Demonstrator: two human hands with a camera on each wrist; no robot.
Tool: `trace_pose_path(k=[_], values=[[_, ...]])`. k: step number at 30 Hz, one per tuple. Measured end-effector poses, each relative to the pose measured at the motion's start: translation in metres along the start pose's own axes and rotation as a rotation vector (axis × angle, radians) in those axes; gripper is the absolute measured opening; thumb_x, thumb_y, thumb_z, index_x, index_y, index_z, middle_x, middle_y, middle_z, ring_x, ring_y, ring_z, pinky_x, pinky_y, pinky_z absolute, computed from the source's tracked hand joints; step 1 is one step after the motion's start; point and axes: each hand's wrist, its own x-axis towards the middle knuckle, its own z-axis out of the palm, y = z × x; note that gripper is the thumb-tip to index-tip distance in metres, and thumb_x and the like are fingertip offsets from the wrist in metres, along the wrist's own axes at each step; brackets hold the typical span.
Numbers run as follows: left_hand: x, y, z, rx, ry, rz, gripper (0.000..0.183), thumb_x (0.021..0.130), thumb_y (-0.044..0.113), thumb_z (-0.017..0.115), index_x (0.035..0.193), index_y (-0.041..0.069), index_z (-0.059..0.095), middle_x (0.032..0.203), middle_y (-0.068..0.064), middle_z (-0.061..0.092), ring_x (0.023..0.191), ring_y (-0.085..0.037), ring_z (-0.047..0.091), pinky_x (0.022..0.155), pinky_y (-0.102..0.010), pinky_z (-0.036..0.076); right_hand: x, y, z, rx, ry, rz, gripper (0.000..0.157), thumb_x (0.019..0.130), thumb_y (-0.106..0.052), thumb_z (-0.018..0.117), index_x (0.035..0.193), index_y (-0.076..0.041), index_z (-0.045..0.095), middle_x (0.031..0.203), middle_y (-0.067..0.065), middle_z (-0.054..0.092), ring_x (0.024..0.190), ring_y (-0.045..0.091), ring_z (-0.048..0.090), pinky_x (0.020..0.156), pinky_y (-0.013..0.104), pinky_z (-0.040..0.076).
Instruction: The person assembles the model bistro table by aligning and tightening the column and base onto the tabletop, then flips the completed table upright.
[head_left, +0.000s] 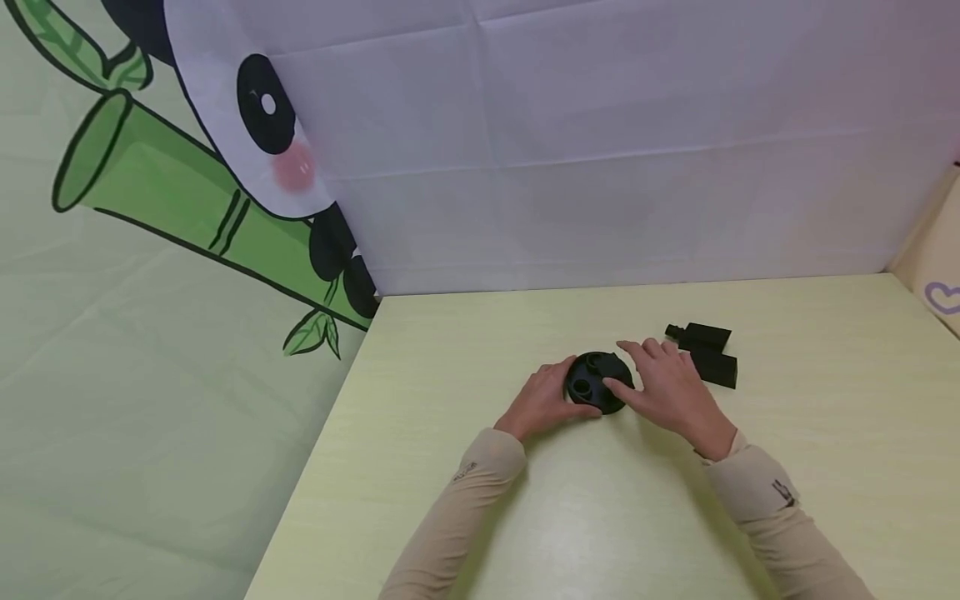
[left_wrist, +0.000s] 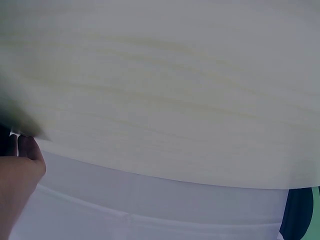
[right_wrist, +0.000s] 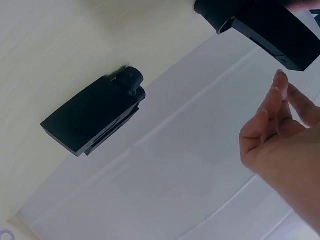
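Note:
A round black base (head_left: 581, 402) with ring-shaped sockets is over the pale table, between both hands in the head view. My left hand (head_left: 545, 398) grips its left side, thumb along the near rim and fingers round the far side. The right hand (head_left: 670, 393) is at its right, thumb and forefinger spread apart and the thumb tip overlapping the base. In the right wrist view, a black block (right_wrist: 280, 35) juts from the base, with the right fingertips (right_wrist: 280, 80) right at its end. The left wrist view catches only part of the left hand (left_wrist: 22, 172).
Two black blocks with short round necks (head_left: 705, 336) lie close together on the table (head_left: 465, 367), just beyond the right hand. A pale cloth (head_left: 600, 167) hangs along the table's back edge. A printed panel (head_left: 933, 250) stands at the right.

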Motion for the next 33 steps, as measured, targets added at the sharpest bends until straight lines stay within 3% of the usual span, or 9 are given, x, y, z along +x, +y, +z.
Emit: trace_pose_path(k=[2,5,8,15,22,29,33], values=[[0.000,0.001,0.000,0.002,0.004,0.005,0.086,0.083,0.055,0.084,0.150,0.015,0.049,0.134,-0.004,0.063,0.125,-0.021,0.056,0.105,-0.037,0.045,0.000,0.001,0.001,0.003,-0.013,-0.029,0.055,0.096,-0.035,0.074,0.137,0.001,0.062,0.102,0.018,0.059,0.089,0.038,0.051,0.080,0.055,0.043],[0.001,0.001,0.000,0.003,0.012,0.018,0.082,0.083,0.054,0.085,0.147,0.015,0.051,0.130,-0.003,0.064,0.120,-0.020,0.058,0.102,-0.035,0.046,0.002,0.002,0.002,-0.001,-0.008,-0.035,0.051,0.096,-0.035,0.074,0.131,0.001,0.065,0.099,0.017,0.059,0.086,0.036,0.051,0.075,0.052,0.044],[0.001,0.000,0.000,0.004,0.014,0.026,0.081,0.083,0.053,0.085,0.146,0.014,0.052,0.128,-0.004,0.065,0.118,-0.019,0.059,0.100,-0.033,0.047,0.004,0.001,0.004,-0.007,0.004,0.008,0.050,0.096,-0.039,0.074,0.124,0.002,0.066,0.102,0.019,0.061,0.091,0.039,0.054,0.080,0.056,0.045],[0.001,-0.001,0.001,0.005,0.009,0.019,0.083,0.083,0.055,0.084,0.147,0.013,0.052,0.129,-0.004,0.065,0.119,-0.019,0.059,0.101,-0.033,0.047,0.006,0.001,0.007,-0.010,-0.004,0.030,0.055,0.099,-0.040,0.070,0.133,0.002,0.063,0.110,0.022,0.062,0.098,0.042,0.056,0.084,0.059,0.044],[0.002,-0.001,0.002,0.004,0.014,0.030,0.083,0.083,0.055,0.085,0.147,0.013,0.052,0.128,-0.003,0.065,0.117,-0.018,0.059,0.101,-0.032,0.046,0.005,0.004,0.014,-0.015,0.069,0.039,0.046,0.096,-0.037,0.074,0.113,0.005,0.065,0.101,0.022,0.065,0.094,0.042,0.059,0.081,0.059,0.047],[0.003,0.000,0.002,0.008,0.013,0.027,0.083,0.083,0.054,0.085,0.148,0.014,0.052,0.129,-0.003,0.065,0.118,-0.018,0.059,0.101,-0.032,0.046,0.005,0.004,0.015,-0.001,0.092,0.054,0.047,0.096,-0.038,0.073,0.114,0.005,0.066,0.104,0.023,0.065,0.096,0.044,0.059,0.082,0.060,0.047],[0.003,0.000,0.002,0.017,0.016,0.033,0.083,0.082,0.054,0.085,0.146,0.014,0.052,0.128,-0.003,0.066,0.117,-0.017,0.060,0.100,-0.031,0.046,0.005,0.004,0.016,-0.022,0.113,0.065,0.045,0.095,-0.038,0.075,0.104,0.005,0.065,0.095,0.021,0.063,0.089,0.043,0.058,0.078,0.057,0.047]])
